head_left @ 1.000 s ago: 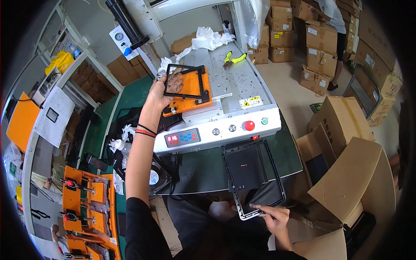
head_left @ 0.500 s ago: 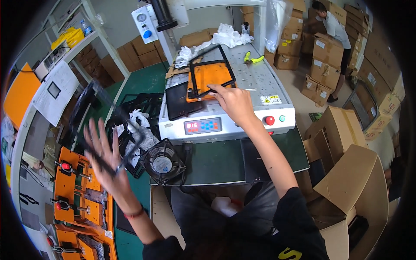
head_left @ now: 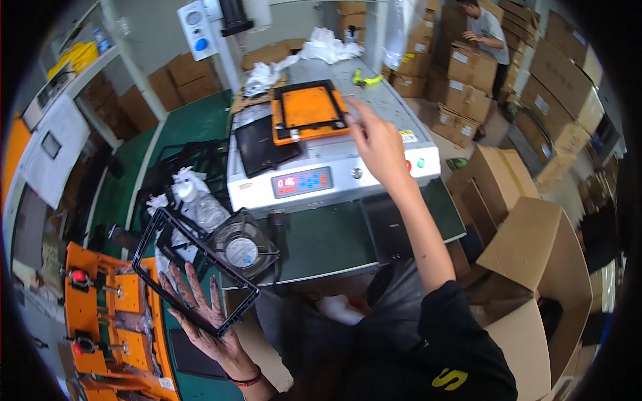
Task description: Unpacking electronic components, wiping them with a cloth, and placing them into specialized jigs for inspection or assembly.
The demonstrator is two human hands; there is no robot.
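Observation:
My left hand [head_left: 204,311] is turned palm up at the lower left, its dark-smudged fingers stretched out. It holds an empty black rectangular plastic frame [head_left: 217,262] that slants across the fingers and palm. On the machine's grey top, my right hand [head_left: 381,137] has its fingers bent at the right edge of another black frame [head_left: 309,127]. This second frame lies flat on an orange plate [head_left: 307,109]; the fingertips' exact contact is partly hidden. A black flat panel [head_left: 257,148] sits partly under the plate's left side.
The machine's front carries a lit display [head_left: 301,182]. A black fan [head_left: 242,250], a clear bottle [head_left: 200,207] and several black frames crowd the green bench. Yellow-green pliers [head_left: 366,78] lie behind. Orange clamp fixtures [head_left: 110,321] stand left, open cartons [head_left: 528,254] right. A person [head_left: 485,37] stands among boxes.
The frame on the orange plate has gone from tilted to flat and lined up with it. My left hand and its frame have come down and to the right. The view has shifted.

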